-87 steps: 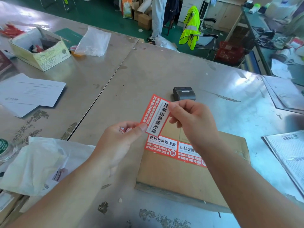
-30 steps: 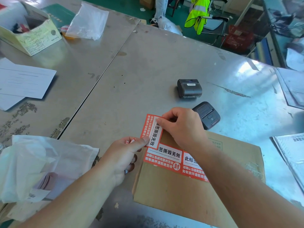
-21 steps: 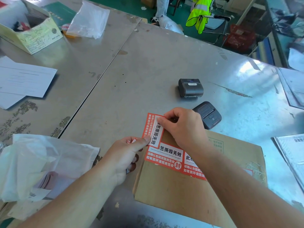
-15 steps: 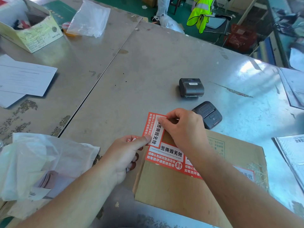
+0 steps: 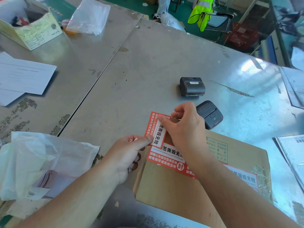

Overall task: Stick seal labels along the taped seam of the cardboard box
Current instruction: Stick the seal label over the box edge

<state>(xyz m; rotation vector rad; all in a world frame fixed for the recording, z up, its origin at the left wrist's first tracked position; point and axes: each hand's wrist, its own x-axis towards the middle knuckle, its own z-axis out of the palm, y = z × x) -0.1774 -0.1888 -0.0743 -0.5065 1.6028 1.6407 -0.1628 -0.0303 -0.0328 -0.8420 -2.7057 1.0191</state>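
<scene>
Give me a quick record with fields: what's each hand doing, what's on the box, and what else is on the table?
left hand: pinches the near end of the loose seal label
right hand: pinches the label's far end, over the box's far-left corner
cardboard box: lies flat on the metal table
stuck labels: a red-and-white row across the box top
nearby: two small black printers, beyond the box
left side: white plastic bag, papers

Two bare forearms, left hand (image 5: 126, 155), right hand (image 5: 185, 129), no sleeves.
</scene>
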